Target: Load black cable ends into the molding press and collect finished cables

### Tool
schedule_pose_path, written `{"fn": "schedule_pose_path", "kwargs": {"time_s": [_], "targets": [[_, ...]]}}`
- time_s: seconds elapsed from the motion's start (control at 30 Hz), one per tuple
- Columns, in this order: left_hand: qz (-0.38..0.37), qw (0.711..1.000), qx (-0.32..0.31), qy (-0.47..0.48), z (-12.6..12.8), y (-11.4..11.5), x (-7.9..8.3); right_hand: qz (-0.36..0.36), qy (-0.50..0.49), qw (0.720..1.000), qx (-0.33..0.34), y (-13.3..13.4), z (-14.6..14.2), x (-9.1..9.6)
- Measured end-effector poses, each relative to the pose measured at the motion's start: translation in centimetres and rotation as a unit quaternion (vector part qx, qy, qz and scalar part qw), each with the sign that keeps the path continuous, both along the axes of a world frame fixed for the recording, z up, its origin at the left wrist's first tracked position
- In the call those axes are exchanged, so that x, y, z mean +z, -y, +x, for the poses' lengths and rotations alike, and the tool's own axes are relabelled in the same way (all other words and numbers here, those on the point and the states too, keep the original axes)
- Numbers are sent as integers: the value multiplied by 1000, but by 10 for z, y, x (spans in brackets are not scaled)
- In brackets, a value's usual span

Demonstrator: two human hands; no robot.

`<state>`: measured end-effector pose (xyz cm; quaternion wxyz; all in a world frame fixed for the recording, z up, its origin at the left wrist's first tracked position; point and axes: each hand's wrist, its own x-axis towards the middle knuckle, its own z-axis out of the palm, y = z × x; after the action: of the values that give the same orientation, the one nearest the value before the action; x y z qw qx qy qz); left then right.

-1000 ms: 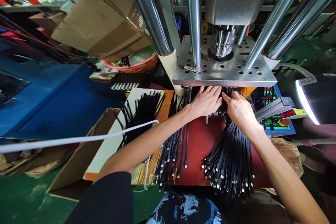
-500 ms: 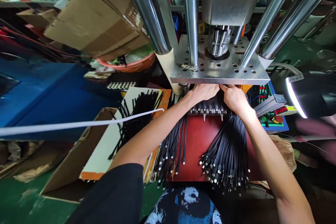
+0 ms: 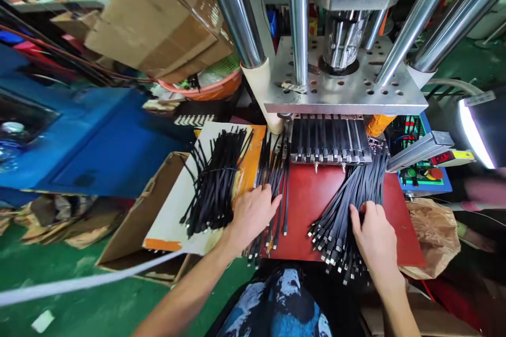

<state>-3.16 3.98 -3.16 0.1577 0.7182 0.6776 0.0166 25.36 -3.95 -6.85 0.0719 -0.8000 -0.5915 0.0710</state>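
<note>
My left hand (image 3: 255, 213) is over a row of flat black cables (image 3: 281, 189) left of the red board. Its thumb stands apart from the fingers, and no cable shows in its grasp. On the right, my right hand (image 3: 375, 234) hovers at or touches a fanned bundle of black cables (image 3: 336, 221) with metal plug ends. Its thumb and bent forefinger are apart; the other fingertips are hidden. In front of both hands, several black cables lie side by side in a metal fixture (image 3: 330, 139), plug ends toward me. Above it hangs the press plate (image 3: 343, 102).
A pile of black cables (image 3: 217, 179) lies on a white board (image 3: 168, 216) at left, above an open carton (image 3: 126, 226). Steel columns (image 3: 299, 26) flank the press. A control box (image 3: 425, 179), metal bar (image 3: 421, 150) and lit lamp (image 3: 476, 131) stand right. A white strap (image 3: 98, 280) crosses lower left.
Both hands have drawn back from under the press plate toward me, the left to the left-hand cables, the right to the right-hand bundle. The fixture's cables are now uncovered. The view has shifted slightly.
</note>
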Motion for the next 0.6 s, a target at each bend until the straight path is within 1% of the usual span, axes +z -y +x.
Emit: {"fn": "schedule_pose_path", "kwargs": {"time_s": [0.07, 0.1, 0.2, 0.3, 0.33, 0.4, 0.43, 0.5, 0.53, 0.6], "targets": [[-29, 999, -10, 31, -10, -6, -11, 12, -45, 999, 2, -3, 3, -3], [-36, 998, -17, 52, -13, -10, -14, 20, -81, 997, 3, -5, 6, -1], [-60, 990, -19, 124, -18, -19, -13, 50, -194, 980, -23, -4, 18, 9], [-86, 975, -14, 206, -17, -18, -9, 79, -267, 958, -65, 2, 23, 16], [-104, 964, -10, 245, -15, -16, -8, 83, -283, 953, -73, 4, 22, 16], [-159, 926, 9, 343, -9, -11, -8, 85, -295, 948, -88, 5, 21, 14], [-190, 900, 19, 393, -6, -7, -8, 88, -291, 948, -97, 5, 21, 12], [-258, 836, 32, 483, 4, 0, -6, 98, -270, 951, -117, 5, 22, 9], [-289, 807, 31, 514, 9, 4, -5, 108, -264, 950, -127, 6, 22, 10], [-337, 764, 21, 550, 23, 12, 0, 137, -288, 937, -143, 11, 21, 17]]}}
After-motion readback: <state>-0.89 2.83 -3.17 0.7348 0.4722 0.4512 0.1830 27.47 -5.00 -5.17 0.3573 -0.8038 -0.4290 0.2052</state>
